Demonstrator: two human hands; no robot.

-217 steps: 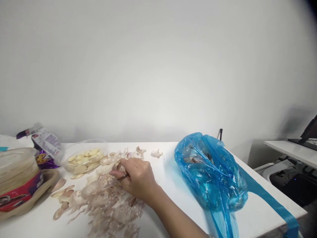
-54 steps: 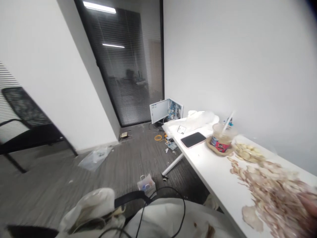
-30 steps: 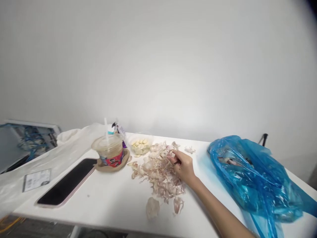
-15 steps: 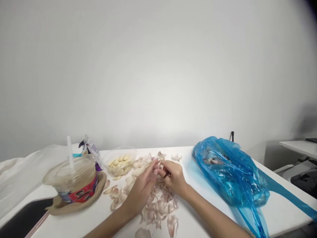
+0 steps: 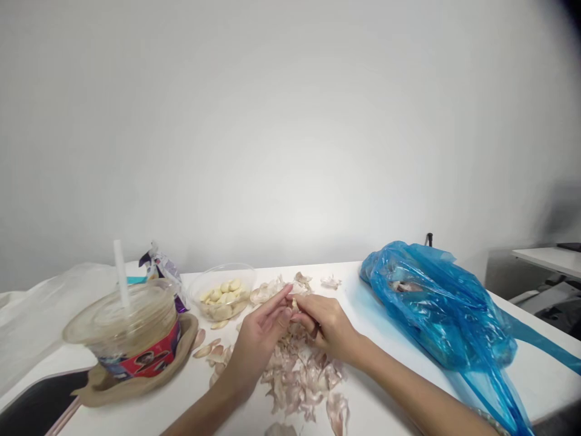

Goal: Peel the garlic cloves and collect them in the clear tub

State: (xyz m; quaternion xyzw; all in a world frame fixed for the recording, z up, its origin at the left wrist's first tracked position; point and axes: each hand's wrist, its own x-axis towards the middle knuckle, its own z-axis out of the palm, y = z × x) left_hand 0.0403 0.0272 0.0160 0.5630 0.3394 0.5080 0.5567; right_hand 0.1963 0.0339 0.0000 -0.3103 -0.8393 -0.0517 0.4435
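My left hand (image 5: 265, 330) and my right hand (image 5: 329, 324) meet over a heap of garlic skins (image 5: 304, 375). Between their fingertips a small pale garlic clove (image 5: 294, 302) shows in part; the fingers hide the rest. The right thumb and forefinger pinch it, while the left fingers, closed with the thumb, hold it from the other side. Just beyond my left hand stands a clear plastic bowl (image 5: 249, 278) with peeled garlic cloves (image 5: 223, 293) in it. A few unpeeled cloves (image 5: 206, 349) lie to the left of that hand.
On the left a lidded drink cup (image 5: 149, 354) with a straw rests on a brown holder (image 5: 109, 393), beside a dark phone-like slab (image 5: 43, 402). Behind it are a crumpled purple-and-white wrapper (image 5: 161, 269) and a clear plastic bag (image 5: 49, 315). A blue plastic bag (image 5: 436, 309) lies right.
The view has shifted slightly. Both hands stay together at the clove, and the right fingers have turned a little, so more of the clove shows between the fingertips.
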